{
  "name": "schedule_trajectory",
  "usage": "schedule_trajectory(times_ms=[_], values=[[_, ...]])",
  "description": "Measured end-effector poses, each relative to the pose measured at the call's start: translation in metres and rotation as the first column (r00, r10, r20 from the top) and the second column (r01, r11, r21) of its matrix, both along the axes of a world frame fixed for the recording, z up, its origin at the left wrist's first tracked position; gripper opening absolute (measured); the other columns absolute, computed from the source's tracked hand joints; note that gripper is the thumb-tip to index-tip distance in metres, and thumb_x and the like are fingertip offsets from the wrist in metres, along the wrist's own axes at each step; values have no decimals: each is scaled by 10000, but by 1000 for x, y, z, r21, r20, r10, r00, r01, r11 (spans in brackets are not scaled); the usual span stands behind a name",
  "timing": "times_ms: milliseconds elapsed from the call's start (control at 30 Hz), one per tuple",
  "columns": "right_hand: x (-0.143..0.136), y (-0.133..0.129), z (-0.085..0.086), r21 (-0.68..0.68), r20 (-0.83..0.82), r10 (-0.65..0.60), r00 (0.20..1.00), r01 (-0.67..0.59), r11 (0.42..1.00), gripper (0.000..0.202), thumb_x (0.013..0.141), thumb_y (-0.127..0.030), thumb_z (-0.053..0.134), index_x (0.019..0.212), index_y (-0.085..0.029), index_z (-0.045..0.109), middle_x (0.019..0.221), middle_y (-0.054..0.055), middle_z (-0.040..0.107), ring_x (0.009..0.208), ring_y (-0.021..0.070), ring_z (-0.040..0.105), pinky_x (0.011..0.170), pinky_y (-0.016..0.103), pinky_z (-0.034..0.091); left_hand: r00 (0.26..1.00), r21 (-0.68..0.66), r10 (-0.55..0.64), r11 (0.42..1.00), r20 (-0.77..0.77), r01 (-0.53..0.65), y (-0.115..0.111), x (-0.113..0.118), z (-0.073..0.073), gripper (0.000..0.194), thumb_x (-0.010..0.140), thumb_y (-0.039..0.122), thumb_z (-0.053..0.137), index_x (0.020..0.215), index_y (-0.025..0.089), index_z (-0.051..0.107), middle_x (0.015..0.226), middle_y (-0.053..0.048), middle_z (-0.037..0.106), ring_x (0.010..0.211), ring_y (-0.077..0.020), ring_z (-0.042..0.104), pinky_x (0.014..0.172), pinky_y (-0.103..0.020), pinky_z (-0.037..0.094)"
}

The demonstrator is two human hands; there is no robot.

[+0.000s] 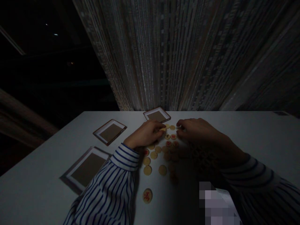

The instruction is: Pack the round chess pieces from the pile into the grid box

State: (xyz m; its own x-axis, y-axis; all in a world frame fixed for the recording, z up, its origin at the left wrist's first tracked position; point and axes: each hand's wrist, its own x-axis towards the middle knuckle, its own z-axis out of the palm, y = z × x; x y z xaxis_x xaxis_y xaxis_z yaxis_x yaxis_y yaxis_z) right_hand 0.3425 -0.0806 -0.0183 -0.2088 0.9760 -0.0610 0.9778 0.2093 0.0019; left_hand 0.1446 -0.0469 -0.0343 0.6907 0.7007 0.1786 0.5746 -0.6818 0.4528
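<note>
Several round wooden pieces [162,170] lie on the white table, some blank side up and others with red or dark characters. My left hand [147,132] is at the left of the far pieces, its fingers curled round a light piece [162,129] near the fingertips. Across from it, my right hand [198,129] is held with thumb and fingers apart, just right of a blank piece [172,127]. Between the hands are a dark-marked piece [167,136] and a red-marked piece [173,136]. A larger-looking red-marked piece [147,196] lies nearest to me.
Flat framed panels lie on the table [77,131]: one at the back [157,115], one at the left [110,132] and one nearer [87,168], partly behind my left sleeve. A striped curtain [164,56] hangs behind. Dark shadow covers the area under my right arm.
</note>
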Motion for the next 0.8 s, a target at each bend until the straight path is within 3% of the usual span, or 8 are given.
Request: schedule_trajectory(times_ms=[233, 400, 800], values=[[-3, -1, 1, 31, -22, 5, 1000, -4, 1000, 396, 785, -349, 397, 1083, -167, 585, 1025, 112, 667, 932, 275, 605, 733, 363, 404, 960, -273, 70, 962, 270, 6, 1, 0, 5, 298, 831, 272, 499, 1047, 114, 633, 967, -58, 679, 877, -163, 592, 789, -278, 462], [-4, -2, 3, 52, -38, 4, 999, -2, 999, 393, 789, -354, 389, 1076, -176, 589, 1024, 104, 672, 934, 270, 603, 724, 355, 402, 910, -463, 187, 886, 371, 7, 5, -2, 4, 321, 813, 278, 531, 1089, 139, 619, 924, -51, 677, 810, -152, 594, 762, -302, 461], [-7, -5, 8, 114, -79, 25, 997, -15, 993, 373, 810, -349, 399, 1065, -166, 600, 987, 94, 678, 877, 239, 610, 707, 325, 395, 829, -498, 252, 866, 499, 37, 1, -2, 12, 288, 796, 261, 564, 1045, 136, 638, 991, -51, 666, 897, -152, 582, 840, -300, 436]])
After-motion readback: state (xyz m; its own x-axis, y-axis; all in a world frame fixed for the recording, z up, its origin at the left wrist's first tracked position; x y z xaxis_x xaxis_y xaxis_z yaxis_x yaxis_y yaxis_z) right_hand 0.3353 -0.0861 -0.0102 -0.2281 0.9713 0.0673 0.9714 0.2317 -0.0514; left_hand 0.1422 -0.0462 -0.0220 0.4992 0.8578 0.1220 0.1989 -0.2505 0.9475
